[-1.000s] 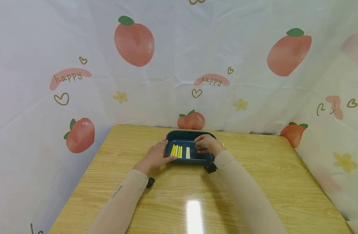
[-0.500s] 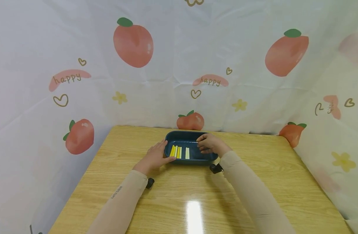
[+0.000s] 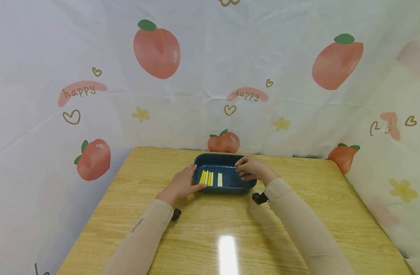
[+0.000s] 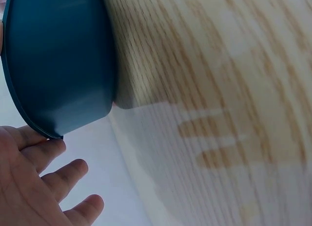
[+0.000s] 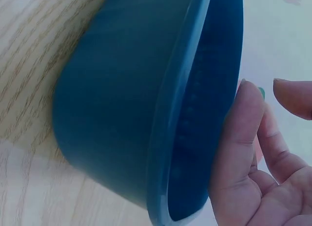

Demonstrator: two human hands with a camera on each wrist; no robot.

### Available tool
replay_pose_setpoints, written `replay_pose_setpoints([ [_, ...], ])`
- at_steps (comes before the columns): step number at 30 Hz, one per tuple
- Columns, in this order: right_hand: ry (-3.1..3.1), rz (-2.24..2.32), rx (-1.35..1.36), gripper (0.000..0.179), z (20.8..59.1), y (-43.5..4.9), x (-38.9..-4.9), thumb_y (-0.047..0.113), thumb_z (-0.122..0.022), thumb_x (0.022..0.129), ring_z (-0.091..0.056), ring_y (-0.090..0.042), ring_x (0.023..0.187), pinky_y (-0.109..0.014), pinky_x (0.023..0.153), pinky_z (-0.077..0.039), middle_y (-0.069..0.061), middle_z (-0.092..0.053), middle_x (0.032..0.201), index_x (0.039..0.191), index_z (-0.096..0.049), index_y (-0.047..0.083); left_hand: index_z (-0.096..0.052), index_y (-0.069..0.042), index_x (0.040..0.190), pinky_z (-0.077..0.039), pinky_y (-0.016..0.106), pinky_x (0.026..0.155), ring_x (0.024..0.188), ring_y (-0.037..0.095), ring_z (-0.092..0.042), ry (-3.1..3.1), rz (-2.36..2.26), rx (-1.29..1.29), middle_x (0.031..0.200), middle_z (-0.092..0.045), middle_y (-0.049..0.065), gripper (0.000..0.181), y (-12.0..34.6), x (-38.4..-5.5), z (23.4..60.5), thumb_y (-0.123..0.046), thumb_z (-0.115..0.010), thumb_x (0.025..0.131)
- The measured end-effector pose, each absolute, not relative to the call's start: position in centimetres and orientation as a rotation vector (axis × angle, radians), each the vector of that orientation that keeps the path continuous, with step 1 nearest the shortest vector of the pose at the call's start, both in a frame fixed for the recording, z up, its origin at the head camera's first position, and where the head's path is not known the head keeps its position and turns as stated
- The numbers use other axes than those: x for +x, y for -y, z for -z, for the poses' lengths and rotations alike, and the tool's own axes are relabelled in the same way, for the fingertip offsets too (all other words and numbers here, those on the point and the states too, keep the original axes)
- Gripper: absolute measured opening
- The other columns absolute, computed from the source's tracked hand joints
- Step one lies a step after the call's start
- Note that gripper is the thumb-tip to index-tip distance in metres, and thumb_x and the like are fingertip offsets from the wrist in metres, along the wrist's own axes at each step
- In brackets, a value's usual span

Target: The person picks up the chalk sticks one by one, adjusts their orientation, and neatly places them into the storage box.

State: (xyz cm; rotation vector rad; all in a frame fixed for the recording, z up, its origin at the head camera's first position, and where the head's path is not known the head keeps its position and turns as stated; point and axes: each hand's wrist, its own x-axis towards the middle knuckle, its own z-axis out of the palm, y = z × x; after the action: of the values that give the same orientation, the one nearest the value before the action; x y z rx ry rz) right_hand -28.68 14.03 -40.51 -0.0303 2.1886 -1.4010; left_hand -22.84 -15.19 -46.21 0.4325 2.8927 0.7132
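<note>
A dark blue oblong tray (image 3: 227,190) stands near the back of the table. Several yellow and white chalk sticks (image 3: 206,178) lie side by side at its left, and two white chalk sticks (image 3: 220,179) lie a short gap to their right. My left hand (image 3: 184,182) rests at the tray's left end, thumb on the front rim, fingers extended along the side. In the left wrist view, the fingers (image 4: 58,182) spread beside the rim. My right hand (image 3: 252,170) hovers over the right end with thumb and forefinger apart, holding nothing; the right wrist view shows it beside the rim.
A small yellow thing (image 3: 261,181) shows on the table (image 3: 203,229) just right of the tray, partly hidden by my right wrist. A white fruit-print cloth (image 3: 196,76) hangs behind the table and along both sides.
My right hand has shifted a little to the right over the tray's right end. The left hand, the tray and the chalk sticks have kept their places.
</note>
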Motion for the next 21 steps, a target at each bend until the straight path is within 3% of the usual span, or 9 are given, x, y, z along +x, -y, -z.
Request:
replay_pose_setpoints([
  [11, -2.205, 1.407, -0.086, 0.03, 40.1, -15.6, -28.3, 0.01, -0.056, 0.102, -0.055, -0.018, 0.077, -0.036, 0.076, -0.057, -0.011, -0.055, 0.111, 0.128, -0.051, -0.004, -0.02, -0.005, 0.16, -0.014, 0.057, 0.12, 0.151, 0.035, -0.018, -2.891, -0.702, 0.423, 0.166, -0.017, 0.013, 0.098, 15.1, -22.8, 46.1, -0.062, -0.061, 0.092],
  [21, -2.24, 1.391, -0.098, 0.035, 40.0, -18.1, -28.4, 0.009, -0.057, 0.102, -0.056, -0.022, 0.083, -0.034, 0.076, -0.057, -0.013, -0.052, 0.113, 0.132, -0.047, -0.007, -0.021, -0.005, 0.16, -0.014, 0.057, 0.12, 0.151, 0.034, -0.019, -2.899, -0.694, 0.419, 0.166, -0.017, 0.012, 0.096, 15.0, -22.7, 46.0, -0.06, -0.062, 0.092],
])
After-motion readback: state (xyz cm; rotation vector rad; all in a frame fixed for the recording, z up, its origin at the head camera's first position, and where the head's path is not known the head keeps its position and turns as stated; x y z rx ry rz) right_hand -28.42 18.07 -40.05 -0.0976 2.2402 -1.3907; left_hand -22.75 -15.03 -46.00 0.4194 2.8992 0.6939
